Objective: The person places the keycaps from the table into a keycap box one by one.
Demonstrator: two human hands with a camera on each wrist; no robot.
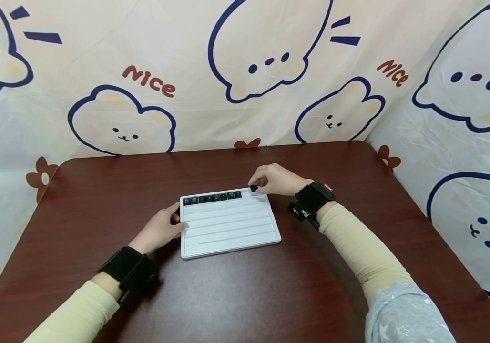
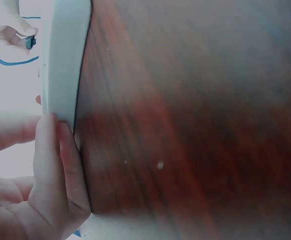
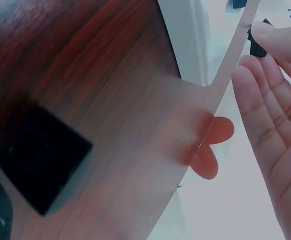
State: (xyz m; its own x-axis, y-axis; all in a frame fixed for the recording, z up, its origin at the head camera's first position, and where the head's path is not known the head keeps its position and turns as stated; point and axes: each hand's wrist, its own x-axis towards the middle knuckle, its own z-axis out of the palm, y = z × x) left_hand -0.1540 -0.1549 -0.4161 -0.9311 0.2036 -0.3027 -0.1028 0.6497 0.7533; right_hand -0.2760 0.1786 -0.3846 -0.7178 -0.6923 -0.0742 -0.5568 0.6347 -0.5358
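Observation:
A white ridged tray (image 1: pixel 229 231) lies on the table, with a row of several small black keycaps (image 1: pixel 209 198) along its far edge, starting from the left corner. My left hand (image 1: pixel 159 228) grips the tray's left side, thumb over the rim and fingers against the outer edge. At the far right corner, my right hand (image 1: pixel 280 180) pinches a single black keycap (image 3: pixel 258 45) between thumb and fingers. In the right wrist view that keycap shows tilted, held above the tray's level. A gap separates it from the row's right end in the head view.
The dark reddish-brown table (image 1: pixel 245 295) reaches back to a cream cloth (image 1: pixel 193 52) printed with cartoon bears, which also hangs at both sides. Each wrist wears a black strap (image 1: pixel 313 197) carrying a camera. A blurred black square piece (image 3: pixel 45 160) sits near the right wrist camera.

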